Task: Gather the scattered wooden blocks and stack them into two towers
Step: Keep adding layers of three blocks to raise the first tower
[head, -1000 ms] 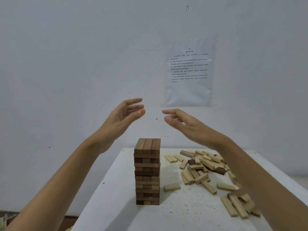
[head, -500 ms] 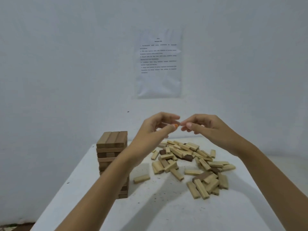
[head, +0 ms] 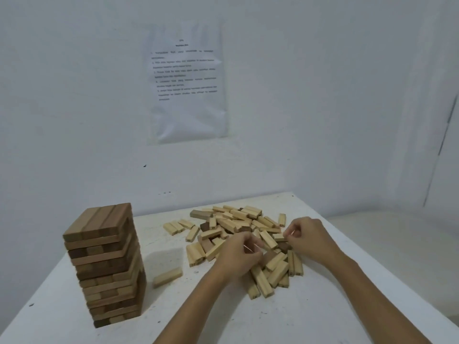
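On the white table (head: 285,319), a tall tower of brown wooden blocks (head: 106,264) stands left. Further, the left hand (head: 239,258) and right hand (head: 309,238) rest on the scattered pile of pale wooden blocks (head: 231,224), fingers curled (gripping a block or not, I cannot tell). Behind, a printed paper sheet (head: 188,83) hangs.

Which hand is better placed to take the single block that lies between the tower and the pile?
Left, probably. In the pile, the left hand is nearer the single block; the right hand would have to cross it.
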